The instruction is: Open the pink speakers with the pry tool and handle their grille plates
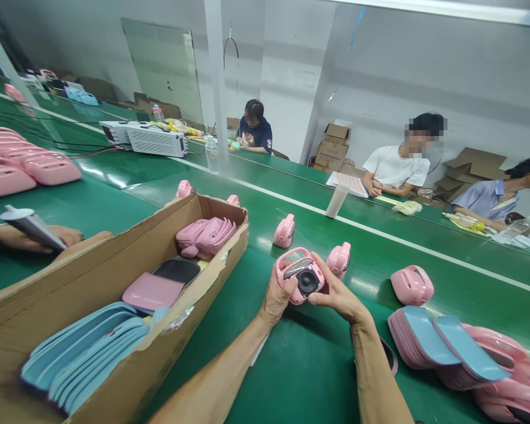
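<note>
Both of my hands hold a pink speaker housing (294, 266) above the green bench. Its round black speaker cone faces me, and a pink handle loop rises at its upper left. My left hand (277, 297) grips the left side, with the thumb on the front near the cone. On the right side, my right hand (339, 297) has its fingers along the edge and thumb below. Just behind my right hand stands another pink housing (339, 259), and a further one (284, 231) stands behind the held piece.
A cardboard box (212, 300) at left holds blue, pink and black panels. Stacked panels (424, 338) and pink housings lie at right. Another pink housing (412, 285) stands behind them. At far left a person's hand (66, 235) is near the box. People sit across the bench.
</note>
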Demonstrator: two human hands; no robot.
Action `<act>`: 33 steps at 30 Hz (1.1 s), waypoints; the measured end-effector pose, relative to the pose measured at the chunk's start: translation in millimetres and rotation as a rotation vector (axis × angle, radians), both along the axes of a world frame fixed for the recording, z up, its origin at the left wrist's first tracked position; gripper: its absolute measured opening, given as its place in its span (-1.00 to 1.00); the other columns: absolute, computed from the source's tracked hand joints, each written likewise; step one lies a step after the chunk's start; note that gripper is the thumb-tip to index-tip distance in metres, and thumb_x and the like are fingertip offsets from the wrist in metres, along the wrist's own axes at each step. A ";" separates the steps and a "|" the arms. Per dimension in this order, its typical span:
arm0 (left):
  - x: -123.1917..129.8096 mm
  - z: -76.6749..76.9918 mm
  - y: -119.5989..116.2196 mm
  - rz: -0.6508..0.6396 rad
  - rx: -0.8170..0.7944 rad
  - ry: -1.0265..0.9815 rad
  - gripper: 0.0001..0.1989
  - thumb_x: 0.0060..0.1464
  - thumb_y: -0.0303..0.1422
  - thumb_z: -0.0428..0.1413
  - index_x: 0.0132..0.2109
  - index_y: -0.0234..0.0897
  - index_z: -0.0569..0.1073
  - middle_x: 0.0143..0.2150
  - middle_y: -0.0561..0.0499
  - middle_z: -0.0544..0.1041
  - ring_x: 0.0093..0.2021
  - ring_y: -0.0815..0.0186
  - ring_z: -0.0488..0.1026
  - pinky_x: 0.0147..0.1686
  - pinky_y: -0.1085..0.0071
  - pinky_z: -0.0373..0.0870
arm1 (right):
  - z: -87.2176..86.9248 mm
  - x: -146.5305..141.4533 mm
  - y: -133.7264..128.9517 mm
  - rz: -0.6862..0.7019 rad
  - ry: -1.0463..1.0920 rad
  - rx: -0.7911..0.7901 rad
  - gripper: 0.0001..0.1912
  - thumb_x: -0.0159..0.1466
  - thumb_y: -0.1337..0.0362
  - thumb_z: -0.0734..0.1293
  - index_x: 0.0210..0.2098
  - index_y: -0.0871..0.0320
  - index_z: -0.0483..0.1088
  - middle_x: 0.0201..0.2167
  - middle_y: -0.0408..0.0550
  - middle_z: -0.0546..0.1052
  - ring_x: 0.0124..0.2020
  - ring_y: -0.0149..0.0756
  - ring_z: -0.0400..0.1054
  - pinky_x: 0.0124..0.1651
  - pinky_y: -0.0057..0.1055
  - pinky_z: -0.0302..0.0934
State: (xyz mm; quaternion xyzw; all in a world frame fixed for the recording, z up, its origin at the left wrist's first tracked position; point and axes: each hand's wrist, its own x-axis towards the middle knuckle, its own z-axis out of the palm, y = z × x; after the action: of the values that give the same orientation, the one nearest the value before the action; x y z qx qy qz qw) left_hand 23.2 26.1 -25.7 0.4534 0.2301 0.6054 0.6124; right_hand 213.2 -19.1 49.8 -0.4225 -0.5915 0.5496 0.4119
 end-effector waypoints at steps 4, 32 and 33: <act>0.4 -0.2 0.0 -0.026 -0.016 0.002 -0.37 0.07 0.03 0.43 0.11 -0.22 0.42 0.03 -0.08 0.57 -0.06 0.19 0.55 -0.07 0.31 0.51 | -4.1 5.3 0.0 0.025 -0.009 0.007 0.21 0.18 -0.02 0.67 0.61 -0.21 -0.02 0.66 -0.16 0.01 0.67 0.03 -0.14 0.68 0.02 -0.25; 3.3 -14.0 2.5 -0.037 -0.064 -0.010 -0.32 0.23 0.27 0.20 0.15 -0.22 0.44 0.00 -0.10 0.59 -0.10 0.17 0.54 -0.10 0.27 0.47 | -6.9 12.8 -1.1 0.043 0.163 -0.070 -0.05 0.28 -0.05 0.58 0.53 -0.18 0.14 0.59 -0.03 0.21 0.54 0.02 0.20 0.56 0.07 0.09; 3.2 -13.6 2.4 -0.036 -0.066 -0.008 -0.32 0.23 0.27 0.20 0.15 -0.22 0.44 0.00 -0.10 0.59 -0.09 0.17 0.54 -0.10 0.27 0.47 | -7.2 12.7 -0.7 0.045 0.162 -0.066 -0.05 0.28 -0.05 0.59 0.53 -0.17 0.13 0.59 -0.01 0.23 0.53 0.02 0.22 0.55 0.06 0.10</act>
State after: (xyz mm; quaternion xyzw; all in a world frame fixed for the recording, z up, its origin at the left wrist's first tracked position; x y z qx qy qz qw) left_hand 26.5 28.5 -39.4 0.4344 0.2393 0.5881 0.6389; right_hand 225.9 -19.8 42.6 -0.3768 -0.5472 0.6101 0.4317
